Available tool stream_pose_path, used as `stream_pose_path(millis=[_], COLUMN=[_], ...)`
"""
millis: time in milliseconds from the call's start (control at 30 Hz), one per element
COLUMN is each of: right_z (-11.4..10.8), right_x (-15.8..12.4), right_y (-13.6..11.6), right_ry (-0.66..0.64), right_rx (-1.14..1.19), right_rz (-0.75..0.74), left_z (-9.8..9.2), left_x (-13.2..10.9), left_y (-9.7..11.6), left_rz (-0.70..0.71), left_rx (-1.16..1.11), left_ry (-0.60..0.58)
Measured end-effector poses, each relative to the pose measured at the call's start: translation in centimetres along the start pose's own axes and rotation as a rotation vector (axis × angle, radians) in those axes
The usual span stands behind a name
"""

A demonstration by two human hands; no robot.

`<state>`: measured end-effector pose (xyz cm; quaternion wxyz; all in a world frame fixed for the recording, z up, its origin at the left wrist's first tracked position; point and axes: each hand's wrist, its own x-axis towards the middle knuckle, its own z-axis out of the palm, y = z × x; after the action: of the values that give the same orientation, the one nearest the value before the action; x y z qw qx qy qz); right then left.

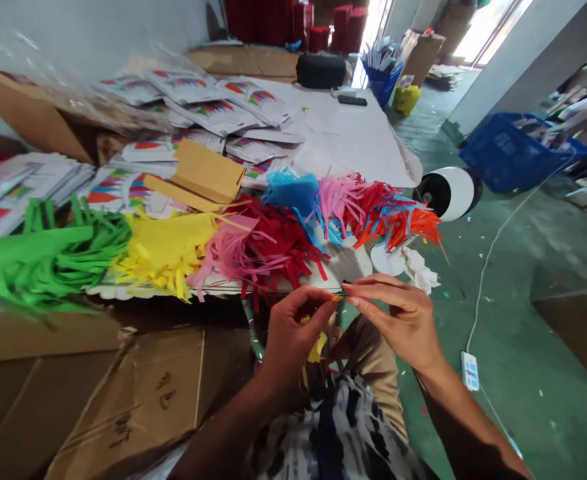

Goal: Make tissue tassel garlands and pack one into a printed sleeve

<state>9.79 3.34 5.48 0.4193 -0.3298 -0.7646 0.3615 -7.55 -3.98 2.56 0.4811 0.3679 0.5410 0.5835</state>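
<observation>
My left hand (293, 330) is curled, pinching a small yellow fringed paper strip (317, 347) that hangs below the fingers. My right hand (398, 313) meets it from the right, thumb and forefinger pinched on the same strip's top end near a thin stick. Both hands work just in front of the table edge, over my lap. Right behind them lie piles of cut tissue fringe: red (273, 247), pink (338, 200), blue (293, 193), orange (408, 223), yellow (166, 250) and green (48, 257).
Printed colourful packets (213, 110) and a small cardboard box (206, 173) lie farther back on the table. Flattened cardboard (123, 393) sits at my left. A tape roll (448, 193), a blue crate (513, 150) and a white power strip (470, 370) are on the green floor.
</observation>
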Motion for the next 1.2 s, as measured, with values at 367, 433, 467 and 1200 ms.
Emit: stream_pose_path(millis=[367,433,467,1200], right_z=[-0.1,-0.2,-0.2,-0.1], right_x=[-0.8,-0.9,-1.0,-2.3], right_y=[-0.9,-1.0,-0.9,0.7], right_ry=[-0.086,-0.094,-0.095,-0.107], right_rx=[-0.058,-0.084,-0.090,0.041], right_rz=[0.005,-0.003,-0.007,0.197], left_z=[0.4,0.3,0.2,0.1], left_x=[-0.9,-1.0,-1.0,-0.5], left_y=[0.6,0.6,0.6,-0.6], left_rz=[0.139,0.158,0.163,0.125], left_rx=[0.175,0.209,0.218,0.012], left_ry=[-0.012,-0.011,-0.014,-0.104])
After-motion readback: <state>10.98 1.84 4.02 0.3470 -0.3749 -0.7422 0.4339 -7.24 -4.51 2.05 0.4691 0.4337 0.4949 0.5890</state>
